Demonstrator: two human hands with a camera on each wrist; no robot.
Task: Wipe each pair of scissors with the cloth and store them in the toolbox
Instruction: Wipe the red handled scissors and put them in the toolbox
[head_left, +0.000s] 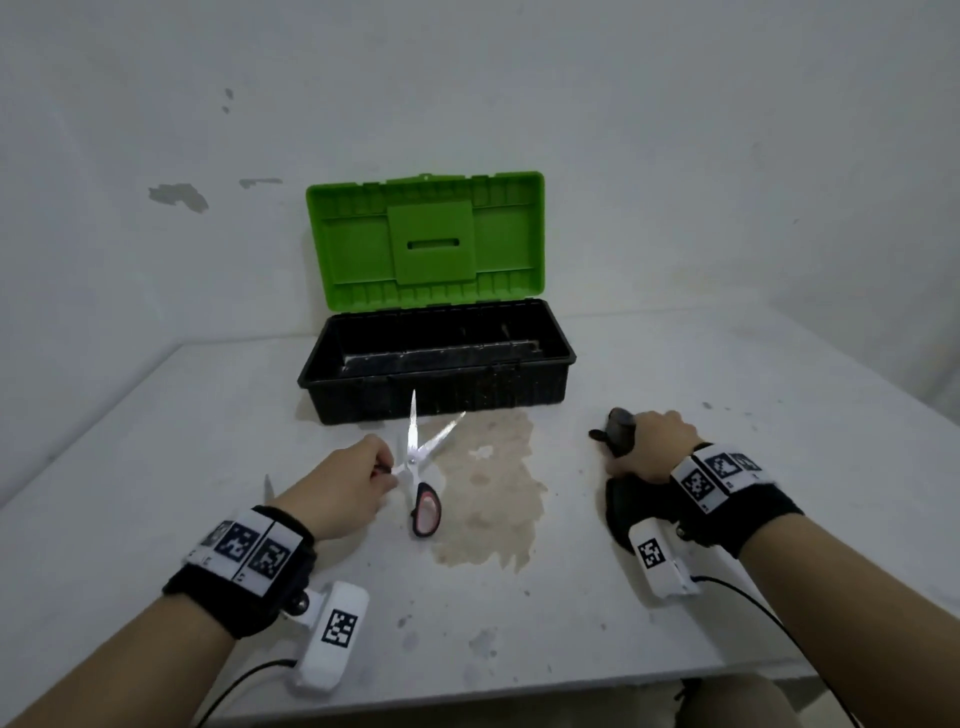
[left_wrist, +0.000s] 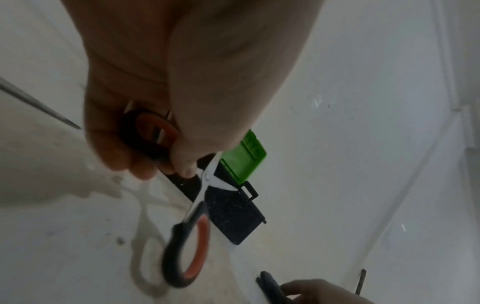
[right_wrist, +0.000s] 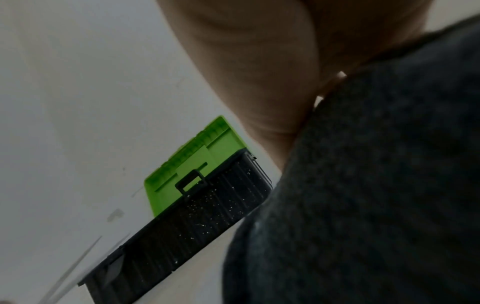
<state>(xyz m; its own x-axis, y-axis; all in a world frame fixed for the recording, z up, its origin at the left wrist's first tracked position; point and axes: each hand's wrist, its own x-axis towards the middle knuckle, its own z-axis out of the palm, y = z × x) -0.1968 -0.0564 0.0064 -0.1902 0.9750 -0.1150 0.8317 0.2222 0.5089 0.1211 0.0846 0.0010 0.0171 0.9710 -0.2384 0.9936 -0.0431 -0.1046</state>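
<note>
The left hand (head_left: 347, 480) grips one handle ring of the scissors (head_left: 422, 470), with its fingers curled round it. The other ring, black with a red inside, hangs free on the near side, so the two shiny blades stand apart and point toward the far side, at the toolbox (head_left: 436, 358). Held like this, both blades are bare and easy for a cloth to reach. The right hand (head_left: 652, 447) is well to the right on the table (head_left: 675, 364), its fingers closed round a dark cloth (head_left: 621, 434), with more of the cloth bunched under the wrist. It looks ready to wipe, but the cloth is not touching the scissors yet. The toolbox sits at the far side against the wall, its green lid (head_left: 426, 239) tipped up and back, so the black tray is open for putting things in. I cannot tell if anything lies inside. A pale brown stain (head_left: 488, 493) marks the table just right of the scissors.
</note>
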